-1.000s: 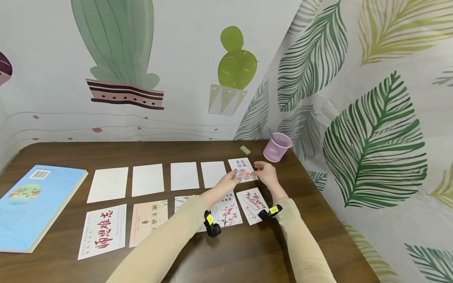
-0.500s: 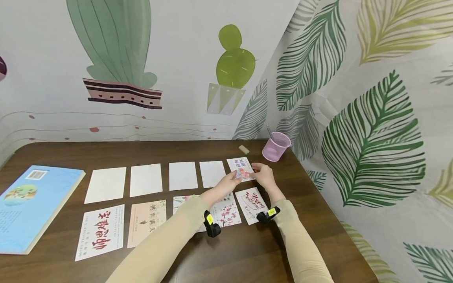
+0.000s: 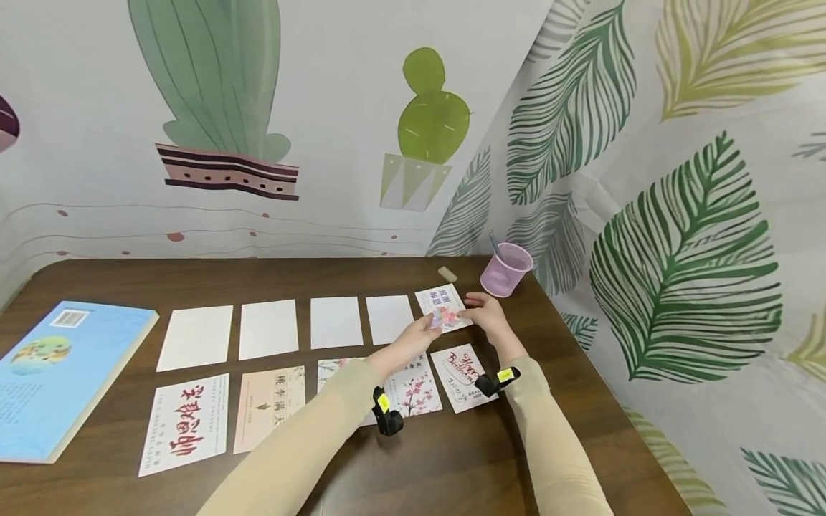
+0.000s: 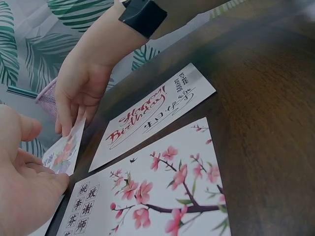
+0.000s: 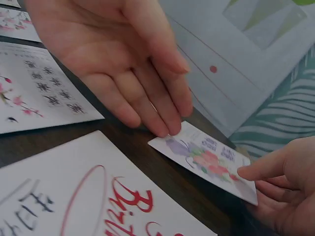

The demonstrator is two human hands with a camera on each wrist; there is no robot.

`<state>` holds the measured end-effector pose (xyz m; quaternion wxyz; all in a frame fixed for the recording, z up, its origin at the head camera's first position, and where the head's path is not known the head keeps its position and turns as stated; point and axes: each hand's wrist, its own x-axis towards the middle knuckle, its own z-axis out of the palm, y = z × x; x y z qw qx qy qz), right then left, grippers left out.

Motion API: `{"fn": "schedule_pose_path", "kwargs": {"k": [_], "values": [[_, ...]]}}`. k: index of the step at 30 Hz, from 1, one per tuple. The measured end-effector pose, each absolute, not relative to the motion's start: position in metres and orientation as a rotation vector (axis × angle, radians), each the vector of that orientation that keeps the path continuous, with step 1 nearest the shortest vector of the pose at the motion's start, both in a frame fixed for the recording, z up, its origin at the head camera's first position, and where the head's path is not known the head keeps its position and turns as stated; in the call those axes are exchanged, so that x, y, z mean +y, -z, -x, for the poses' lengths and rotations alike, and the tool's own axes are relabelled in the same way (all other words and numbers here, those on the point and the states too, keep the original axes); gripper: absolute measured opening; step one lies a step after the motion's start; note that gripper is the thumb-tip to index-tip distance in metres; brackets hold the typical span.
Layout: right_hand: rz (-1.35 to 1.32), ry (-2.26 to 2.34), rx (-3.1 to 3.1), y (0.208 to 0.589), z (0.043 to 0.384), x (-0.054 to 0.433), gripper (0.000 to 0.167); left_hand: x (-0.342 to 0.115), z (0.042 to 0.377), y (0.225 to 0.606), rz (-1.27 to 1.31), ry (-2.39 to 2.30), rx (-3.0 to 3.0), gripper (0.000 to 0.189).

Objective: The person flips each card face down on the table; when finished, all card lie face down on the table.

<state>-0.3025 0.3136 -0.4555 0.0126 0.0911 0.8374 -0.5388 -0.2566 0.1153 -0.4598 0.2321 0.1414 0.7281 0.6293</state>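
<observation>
At the right end of the back row lies a small white card with printed flowers and purple characters. My right hand pinches its right edge; in the right wrist view the thumb rests on top and fingers are beneath. My left hand touches the card's left edge with nearly straight fingertips, its thumb apart from the card. Just in front lie a card with red "Happy Birthday" lettering and a pink blossom card. In the head view, my left forearm partly covers the front row.
Several blank white cards continue the back row leftward. Printed cards, including one with red characters, form the front row. A blue book lies far left. A pink mesh pen cup and an eraser stand behind the right hand.
The flower card has turned very slightly between the hands. Both hands stay nearly in place, and the other cards have not moved.
</observation>
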Motion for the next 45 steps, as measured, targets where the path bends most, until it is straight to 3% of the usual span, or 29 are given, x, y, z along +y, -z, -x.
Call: {"fn": "schedule_pose_path", "kwargs": {"k": [22, 38, 45], "values": [[-0.237, 1.866, 2.347, 0.466, 0.301, 0.311, 0.051, 0.109, 0.262, 0.466, -0.392, -1.797, 2.004, 0.051], [-0.29, 1.916, 2.639, 0.45, 0.281, 0.28, 0.033, 0.108, 0.268, 0.442, -0.295, -1.997, 2.228, 0.032], [-0.248, 1.837, 2.82, 0.441, 0.276, 0.259, 0.034, 0.11, 0.271, 0.433, -0.224, -2.05, 2.298, 0.03]]}}
